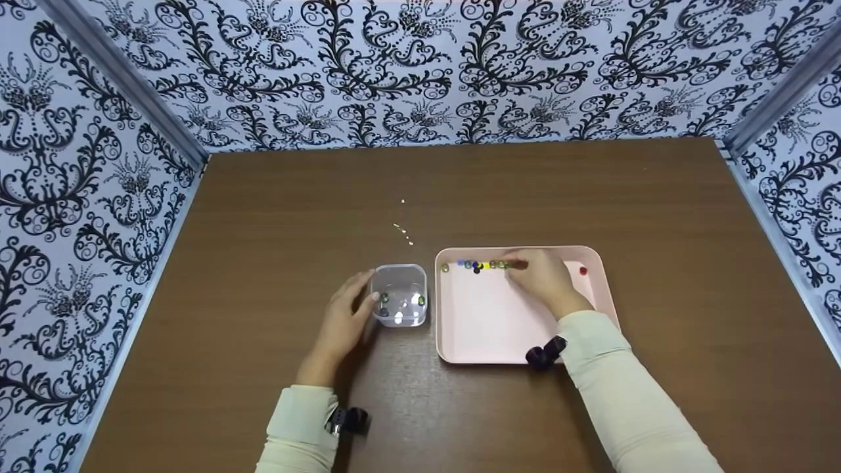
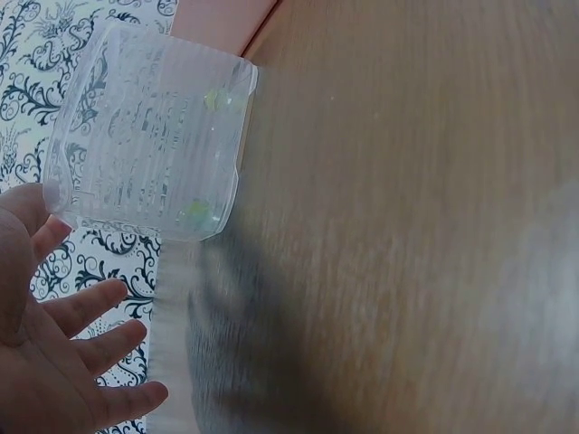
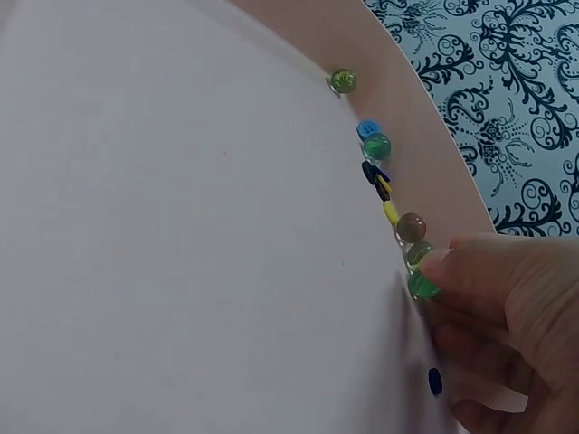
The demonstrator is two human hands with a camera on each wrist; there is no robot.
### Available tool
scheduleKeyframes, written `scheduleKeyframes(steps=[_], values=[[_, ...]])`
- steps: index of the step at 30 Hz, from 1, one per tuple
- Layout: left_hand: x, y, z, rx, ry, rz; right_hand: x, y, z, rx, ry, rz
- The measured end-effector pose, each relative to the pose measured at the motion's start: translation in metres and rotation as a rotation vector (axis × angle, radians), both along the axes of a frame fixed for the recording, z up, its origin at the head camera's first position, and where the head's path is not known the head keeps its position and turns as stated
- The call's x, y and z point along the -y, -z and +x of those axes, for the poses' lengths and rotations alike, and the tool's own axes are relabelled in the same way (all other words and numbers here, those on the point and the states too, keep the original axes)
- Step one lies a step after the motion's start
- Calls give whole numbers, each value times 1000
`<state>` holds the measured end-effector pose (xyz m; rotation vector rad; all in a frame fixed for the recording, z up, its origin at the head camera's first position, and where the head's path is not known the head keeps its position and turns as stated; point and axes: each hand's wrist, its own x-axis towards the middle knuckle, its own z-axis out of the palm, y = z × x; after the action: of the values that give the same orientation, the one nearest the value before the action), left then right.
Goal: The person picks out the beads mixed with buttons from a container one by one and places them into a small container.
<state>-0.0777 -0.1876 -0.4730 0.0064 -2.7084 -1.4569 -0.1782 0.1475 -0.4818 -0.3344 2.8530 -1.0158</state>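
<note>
My left hand (image 1: 343, 319) rests its thumb and fingers on the left side of a clear square plastic box (image 1: 401, 318); several marbles lie inside. In the left wrist view the hand (image 2: 68, 334) has its fingers spread beside the box (image 2: 145, 136). My right hand (image 1: 544, 279) is at the far wall of a pink tray (image 1: 499, 328). In the right wrist view its thumb and finger (image 3: 443, 262) touch a green marble (image 3: 423, 285), next to a second marble (image 3: 419, 254) and a brownish one (image 3: 412, 227). Yellow, black and blue buttons (image 3: 368, 129) line the wall.
A red button (image 1: 583, 270) lies at the tray's far right, a lone marble (image 1: 445, 267) in its far left corner. A dark blue button (image 3: 435, 381) is below the right hand's fingers. Small pale specks (image 1: 403, 230) mark the brown table (image 1: 295, 217); patterned walls stand behind and at the sides.
</note>
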Motion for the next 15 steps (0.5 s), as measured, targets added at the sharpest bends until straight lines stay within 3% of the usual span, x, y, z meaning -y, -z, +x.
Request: scheduleKeyframes(steps=[15], values=[[0, 1, 0, 8, -4, -9, 4, -1, 2, -24, 38, 20]])
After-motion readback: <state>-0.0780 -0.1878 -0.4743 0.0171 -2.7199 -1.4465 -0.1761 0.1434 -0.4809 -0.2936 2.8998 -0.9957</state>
